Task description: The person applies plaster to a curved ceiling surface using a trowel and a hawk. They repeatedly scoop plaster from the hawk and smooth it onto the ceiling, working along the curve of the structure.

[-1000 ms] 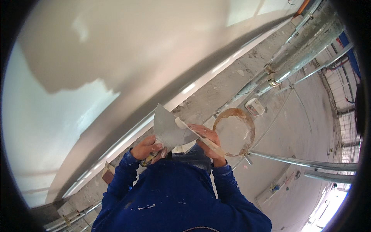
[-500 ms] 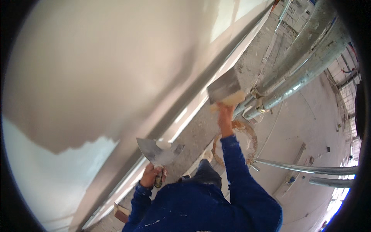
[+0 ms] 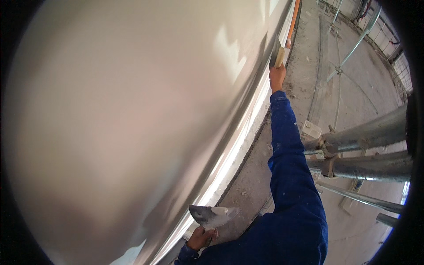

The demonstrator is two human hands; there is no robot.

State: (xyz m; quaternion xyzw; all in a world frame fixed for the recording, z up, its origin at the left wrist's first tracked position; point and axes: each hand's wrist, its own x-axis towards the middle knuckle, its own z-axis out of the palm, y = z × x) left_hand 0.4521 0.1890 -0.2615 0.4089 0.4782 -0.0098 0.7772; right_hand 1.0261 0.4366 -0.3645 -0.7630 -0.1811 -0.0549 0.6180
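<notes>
My right arm reaches far forward along the smooth pale wall. At its end my right hand is closed round the pale handle of a plastering trowel. That blade stands edge-on close to the wall; whether it touches cannot be made out. Low in the picture, my left hand grips a broad, flared metal scraper by its handle. A dab of white plaster sits on the scraper's blade, which is held near the foot of the wall.
Thick metal poles joined by clamps come in from the right. Thinner props stand farther off on the dusty concrete floor. An orange pipe runs by the wall's far end, and a small white block lies beside the poles.
My right hand has swung the trowel forward to the wall, its blade turned from face-up to edge-on. The view has shifted along the wall; the round bucket is out of sight. My left hand keeps the scraper.
</notes>
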